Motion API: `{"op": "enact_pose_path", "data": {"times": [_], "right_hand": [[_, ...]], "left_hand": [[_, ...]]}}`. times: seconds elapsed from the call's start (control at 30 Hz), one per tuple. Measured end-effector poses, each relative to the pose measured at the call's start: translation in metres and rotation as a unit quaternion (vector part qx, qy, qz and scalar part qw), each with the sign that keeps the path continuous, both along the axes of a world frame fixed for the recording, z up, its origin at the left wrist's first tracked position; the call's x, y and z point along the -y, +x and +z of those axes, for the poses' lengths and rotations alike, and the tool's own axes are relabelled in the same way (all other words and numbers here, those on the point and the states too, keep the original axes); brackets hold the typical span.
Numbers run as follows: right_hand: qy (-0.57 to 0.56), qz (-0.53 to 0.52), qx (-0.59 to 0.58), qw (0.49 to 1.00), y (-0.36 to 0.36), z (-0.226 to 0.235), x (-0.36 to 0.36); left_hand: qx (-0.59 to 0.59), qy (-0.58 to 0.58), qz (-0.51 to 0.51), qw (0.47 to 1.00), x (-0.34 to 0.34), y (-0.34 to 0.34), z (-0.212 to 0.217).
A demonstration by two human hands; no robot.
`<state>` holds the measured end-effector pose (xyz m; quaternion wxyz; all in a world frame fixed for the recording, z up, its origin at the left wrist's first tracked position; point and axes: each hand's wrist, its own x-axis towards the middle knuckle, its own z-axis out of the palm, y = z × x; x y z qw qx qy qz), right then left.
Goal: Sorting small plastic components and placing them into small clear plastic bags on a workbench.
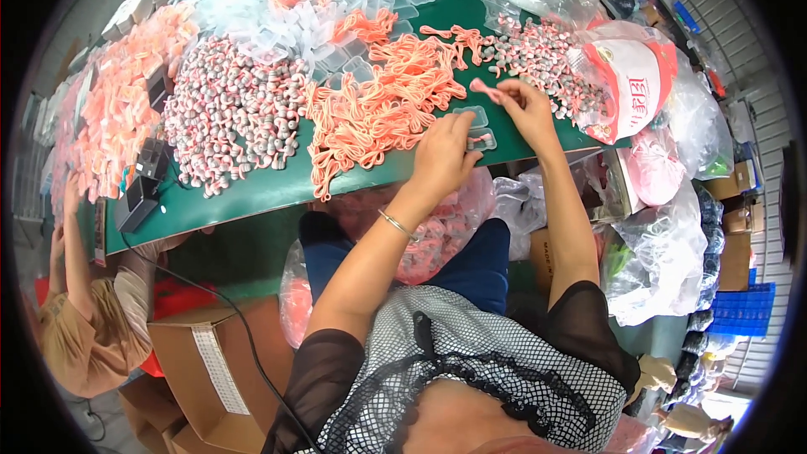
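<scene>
patterned top (504, 361) sat nearest. half-curled left hand (443, 151) bordered clear box (482, 141) on green table (261, 203), couldn't tell if gripping; right hand (528, 109) pinched pink piece (482, 88) above table, between orange cords (395, 92) and striped pieces (538, 59).

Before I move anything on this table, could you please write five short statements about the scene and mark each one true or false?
1. The person's right hand holds a small pink piece. True.
2. The person's left hand is at the right edge of the small clear plastic box. False: it is at the left edge.
3. The looped orange cords lie between two heaps of small pink-and-grey pieces. True.
4. The red-and-white plastic bag lies left of the orange cords. False: it lies to their right.
5. The thin metal bracelet is on the person's right wrist. False: it is on the left.
</scene>
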<state>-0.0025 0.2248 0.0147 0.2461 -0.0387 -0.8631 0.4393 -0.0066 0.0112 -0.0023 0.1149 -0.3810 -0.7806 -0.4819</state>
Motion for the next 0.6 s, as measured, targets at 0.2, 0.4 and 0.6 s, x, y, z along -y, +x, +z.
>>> {"op": "enact_pose_path", "data": {"times": [0.2,0.4,0.6], "right_hand": [[-0.012,0.150,0.050,0.987,0.041,0.005,0.009],[0.161,0.170,-0.027,0.972,0.042,0.004,0.019],[0.297,0.179,-0.049,0.937,0.058,0.006,0.025]], "left_hand": [[0.081,-0.010,-0.008,0.997,-0.001,0.000,0.004],[0.034,-0.013,-0.011,0.999,0.000,0.001,0.005],[0.029,0.003,-0.013,0.999,0.000,-0.001,-0.002]]}}
